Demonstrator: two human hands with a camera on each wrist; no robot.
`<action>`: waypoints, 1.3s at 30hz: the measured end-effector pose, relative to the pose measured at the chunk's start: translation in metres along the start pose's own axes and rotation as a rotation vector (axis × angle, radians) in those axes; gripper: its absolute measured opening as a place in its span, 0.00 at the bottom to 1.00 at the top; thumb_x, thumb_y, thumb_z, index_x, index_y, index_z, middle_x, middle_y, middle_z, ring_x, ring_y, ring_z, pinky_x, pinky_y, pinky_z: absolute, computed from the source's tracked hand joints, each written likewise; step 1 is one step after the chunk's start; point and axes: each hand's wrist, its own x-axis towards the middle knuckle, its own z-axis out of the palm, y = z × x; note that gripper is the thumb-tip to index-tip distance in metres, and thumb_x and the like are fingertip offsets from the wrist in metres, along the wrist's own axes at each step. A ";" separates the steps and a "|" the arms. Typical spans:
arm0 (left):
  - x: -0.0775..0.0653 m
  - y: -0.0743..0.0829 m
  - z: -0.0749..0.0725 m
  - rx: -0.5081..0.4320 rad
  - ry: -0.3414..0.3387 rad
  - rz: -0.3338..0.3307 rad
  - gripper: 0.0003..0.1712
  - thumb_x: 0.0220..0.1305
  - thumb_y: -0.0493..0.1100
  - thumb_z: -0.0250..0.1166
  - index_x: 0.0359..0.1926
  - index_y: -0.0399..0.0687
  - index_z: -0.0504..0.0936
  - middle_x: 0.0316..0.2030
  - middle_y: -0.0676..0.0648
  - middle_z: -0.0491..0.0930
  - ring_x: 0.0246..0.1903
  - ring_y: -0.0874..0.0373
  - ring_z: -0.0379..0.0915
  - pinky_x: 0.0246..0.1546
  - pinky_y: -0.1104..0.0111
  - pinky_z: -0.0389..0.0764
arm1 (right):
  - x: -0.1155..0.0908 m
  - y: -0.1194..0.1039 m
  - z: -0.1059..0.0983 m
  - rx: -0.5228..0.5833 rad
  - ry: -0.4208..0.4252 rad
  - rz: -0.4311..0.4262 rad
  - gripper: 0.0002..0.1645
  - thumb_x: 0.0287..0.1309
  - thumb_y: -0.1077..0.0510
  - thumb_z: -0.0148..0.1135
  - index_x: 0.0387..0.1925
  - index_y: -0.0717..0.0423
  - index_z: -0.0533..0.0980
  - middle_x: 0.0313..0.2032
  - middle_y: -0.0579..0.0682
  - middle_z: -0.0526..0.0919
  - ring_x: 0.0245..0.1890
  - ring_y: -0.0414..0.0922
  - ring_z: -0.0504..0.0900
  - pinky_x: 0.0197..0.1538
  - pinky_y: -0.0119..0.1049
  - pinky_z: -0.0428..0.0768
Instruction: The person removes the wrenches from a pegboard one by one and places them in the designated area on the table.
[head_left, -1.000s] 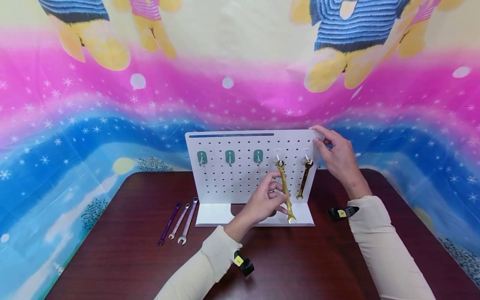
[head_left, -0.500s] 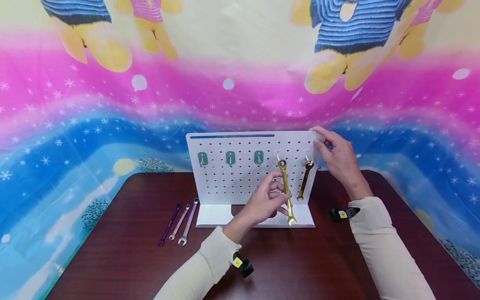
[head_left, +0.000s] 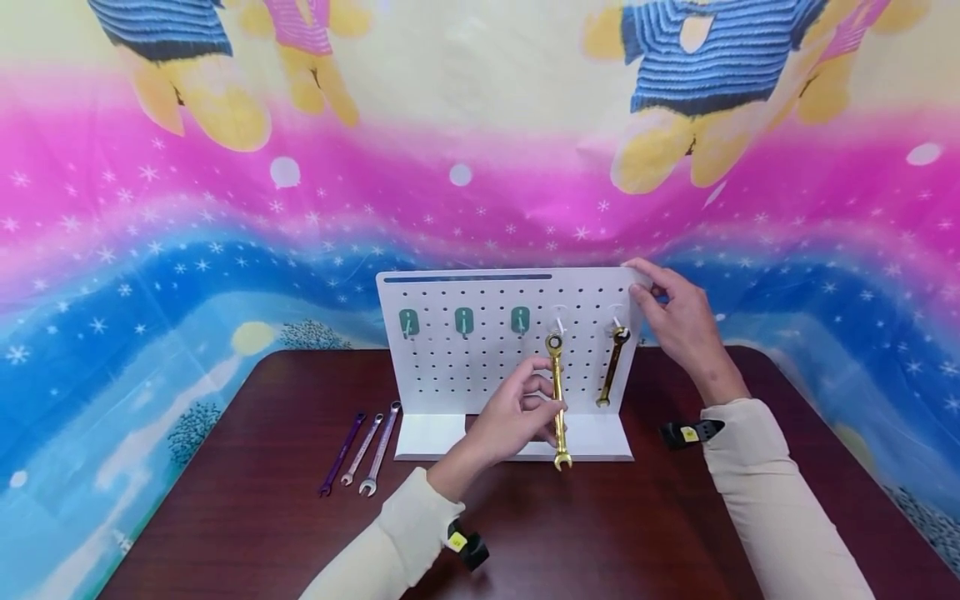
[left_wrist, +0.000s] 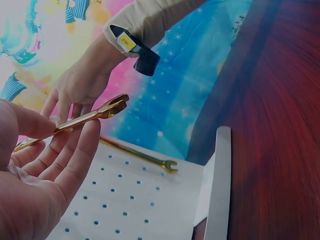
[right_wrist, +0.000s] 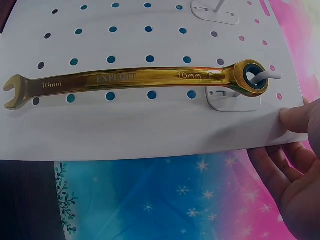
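My left hand (head_left: pixel 517 417) pinches a gold combination wrench (head_left: pixel 557 400) between thumb and fingers, ring end up and open end down. The wrench is in front of the white pegboard (head_left: pixel 480 367), its ring end just below a white hook (head_left: pixel 559 320). In the left wrist view the same gold wrench (left_wrist: pixel 111 106) lies across the fingers. My right hand (head_left: pixel 678 321) grips the pegboard's upper right edge, thumb on the front and fingers behind. Beside it a second gold wrench (right_wrist: pixel 145 77) hangs by its ring on a white hook (right_wrist: pixel 265 76).
Three green hooks (head_left: pixel 464 322) are on the pegboard's left and middle. Three wrenches lie on the dark table (head_left: pixel 247 483) at left: one purple wrench (head_left: pixel 341 454) and two silvery ones (head_left: pixel 381 450). A printed cloth (head_left: pixel 480 208) hangs behind the table.
My left hand has drawn the gold wrench away from the white hook, down and to the left, and it now stands more upright. The right hand keeps its grip on the pegboard edge.
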 end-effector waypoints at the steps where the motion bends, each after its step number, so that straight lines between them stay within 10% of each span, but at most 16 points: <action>1: -0.002 0.000 -0.002 0.012 -0.001 0.005 0.27 0.71 0.30 0.62 0.67 0.42 0.66 0.42 0.39 0.77 0.27 0.52 0.82 0.32 0.55 0.88 | 0.000 0.000 0.000 -0.002 -0.001 0.000 0.24 0.76 0.57 0.58 0.70 0.49 0.75 0.53 0.59 0.79 0.46 0.54 0.78 0.38 0.34 0.75; 14: -0.032 -0.001 -0.029 0.123 -0.024 0.054 0.24 0.73 0.31 0.61 0.66 0.40 0.67 0.41 0.28 0.76 0.31 0.51 0.83 0.31 0.48 0.87 | -0.001 0.000 -0.001 -0.002 -0.002 0.008 0.25 0.76 0.57 0.58 0.70 0.49 0.74 0.57 0.59 0.79 0.48 0.55 0.78 0.39 0.33 0.75; 39: -0.091 0.010 -0.098 0.349 0.062 -0.030 0.17 0.73 0.34 0.63 0.59 0.35 0.74 0.34 0.39 0.79 0.23 0.50 0.80 0.24 0.48 0.85 | 0.001 0.001 0.000 -0.005 0.003 -0.011 0.24 0.76 0.58 0.58 0.69 0.49 0.75 0.47 0.57 0.79 0.45 0.53 0.77 0.37 0.35 0.74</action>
